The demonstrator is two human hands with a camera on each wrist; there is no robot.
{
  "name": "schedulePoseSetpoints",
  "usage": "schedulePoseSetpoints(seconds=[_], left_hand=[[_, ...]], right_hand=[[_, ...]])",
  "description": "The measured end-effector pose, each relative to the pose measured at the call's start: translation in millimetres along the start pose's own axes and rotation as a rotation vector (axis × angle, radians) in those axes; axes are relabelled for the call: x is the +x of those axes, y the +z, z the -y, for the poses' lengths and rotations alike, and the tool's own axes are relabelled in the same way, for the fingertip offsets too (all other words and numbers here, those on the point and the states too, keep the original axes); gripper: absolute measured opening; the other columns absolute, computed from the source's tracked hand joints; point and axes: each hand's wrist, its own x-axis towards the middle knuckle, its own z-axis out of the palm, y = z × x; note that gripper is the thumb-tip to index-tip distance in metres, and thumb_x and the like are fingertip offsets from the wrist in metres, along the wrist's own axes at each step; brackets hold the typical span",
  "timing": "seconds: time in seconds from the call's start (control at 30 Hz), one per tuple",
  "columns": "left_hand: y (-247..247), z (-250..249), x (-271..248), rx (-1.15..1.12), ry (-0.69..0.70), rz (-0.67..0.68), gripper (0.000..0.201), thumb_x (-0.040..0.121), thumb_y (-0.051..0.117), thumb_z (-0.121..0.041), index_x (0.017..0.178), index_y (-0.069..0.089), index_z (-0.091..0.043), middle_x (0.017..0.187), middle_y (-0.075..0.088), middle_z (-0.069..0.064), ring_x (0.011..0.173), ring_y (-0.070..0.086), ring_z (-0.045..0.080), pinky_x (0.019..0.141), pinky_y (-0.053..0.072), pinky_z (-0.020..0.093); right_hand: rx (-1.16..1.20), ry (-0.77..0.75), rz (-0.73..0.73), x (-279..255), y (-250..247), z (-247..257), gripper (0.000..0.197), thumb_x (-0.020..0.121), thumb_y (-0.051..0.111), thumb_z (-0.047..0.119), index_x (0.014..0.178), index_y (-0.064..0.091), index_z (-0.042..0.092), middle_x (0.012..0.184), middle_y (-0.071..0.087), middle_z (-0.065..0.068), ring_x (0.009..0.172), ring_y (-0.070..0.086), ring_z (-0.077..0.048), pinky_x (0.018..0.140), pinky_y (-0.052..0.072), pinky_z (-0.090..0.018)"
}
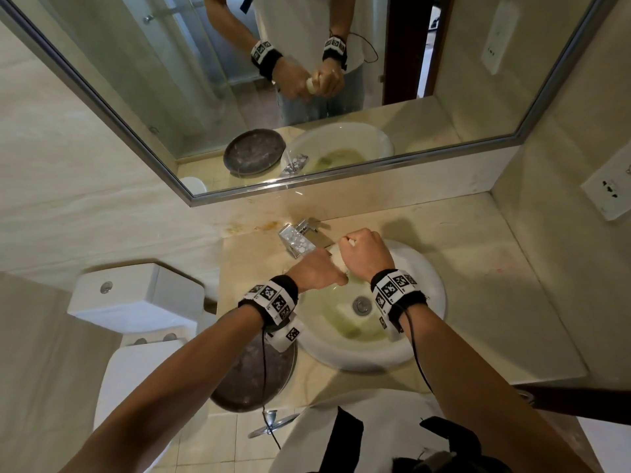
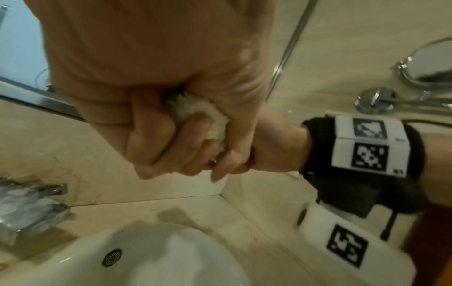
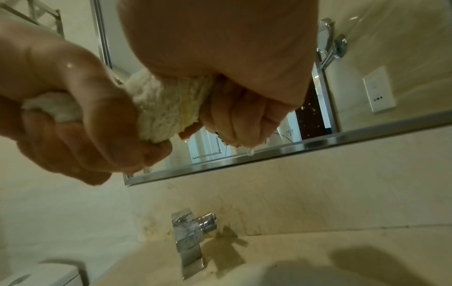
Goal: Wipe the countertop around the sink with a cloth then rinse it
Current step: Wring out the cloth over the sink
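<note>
Both hands hold a rolled, wet white cloth [image 1: 338, 260] above the back of the white sink basin [image 1: 426, 302], just right of the chrome faucet [image 1: 300, 238]. My left hand [image 1: 317, 276] grips its left end and my right hand [image 1: 363, 252] grips its right end, fists close together. In the right wrist view the cloth [image 3: 166, 108] bulges between the left hand [image 3: 73, 116] and the right hand [image 3: 244, 108], and drops hang under the fingers. The left wrist view shows a tuft of cloth [image 2: 195, 114] inside the curled fingers [image 2: 151, 135]. A beige countertop [image 1: 485, 268] surrounds the sink.
A dark round tray [image 1: 252, 373] lies on the counter left of the basin, partly under my left forearm. A toilet with its cistern [image 1: 143, 295] stands to the left. The mirror [image 1: 307, 80] runs along the back wall, and a wall socket [image 1: 607, 192] is on the right.
</note>
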Motion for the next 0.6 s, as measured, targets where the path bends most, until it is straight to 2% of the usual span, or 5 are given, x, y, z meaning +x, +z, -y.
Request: schedulePoseSetpoints(seconds=[0.07,0.13,0.3,0.43,0.6], left_hand=[[5,-3,1,0.123,0.021,-0.084,0.026,0.069,0.078,-0.022,0.080,0.058,-0.009,0.069,0.057,0.002,0.057,0.051,0.016,0.051,0.038,0.024],[10,-4,1,0.229,0.064,-0.140,0.029,0.075,0.077,-0.024,0.072,0.050,-0.017,0.070,0.057,-0.001,0.058,0.053,0.012,0.049,0.037,0.023],[25,1,9,0.492,0.106,-0.197,0.034,0.077,0.074,-0.037,0.094,0.062,-0.010,0.094,0.068,0.009,0.080,0.065,0.025,0.068,0.056,0.033],[39,3,12,0.675,0.172,-0.228,0.034,0.083,0.063,-0.034,0.105,0.061,-0.009,0.097,0.068,0.011,0.083,0.065,0.029,0.061,0.045,0.032],[47,5,17,0.821,0.247,-0.236,0.029,0.087,0.055,-0.026,0.108,0.057,-0.007,0.096,0.067,0.013,0.081,0.065,0.033,0.060,0.041,0.033]], right_hand=[[0.019,0.045,-0.016,-1,2,-4,0.041,0.085,0.050,0.026,0.049,0.034,0.016,0.048,0.035,0.004,0.048,0.032,-0.021,0.049,0.028,-0.029],[0.024,0.089,-0.032,-4,4,-7,0.042,0.089,0.049,0.025,0.051,0.034,0.015,0.050,0.037,0.001,0.049,0.034,-0.021,0.048,0.028,-0.030],[0.038,0.205,-0.033,-13,14,-23,0.043,0.093,0.044,0.023,0.052,0.034,0.014,0.054,0.041,-0.003,0.055,0.040,-0.023,0.052,0.031,-0.031],[0.113,0.370,0.007,-16,15,-33,0.037,0.097,0.042,0.021,0.064,0.049,0.006,0.067,0.047,-0.003,0.060,0.044,-0.017,0.064,0.039,-0.032],[0.200,0.519,0.066,-12,25,-51,0.026,0.092,0.041,0.027,0.089,0.053,0.004,0.089,0.056,-0.011,0.065,0.049,-0.022,0.056,0.037,-0.028]])
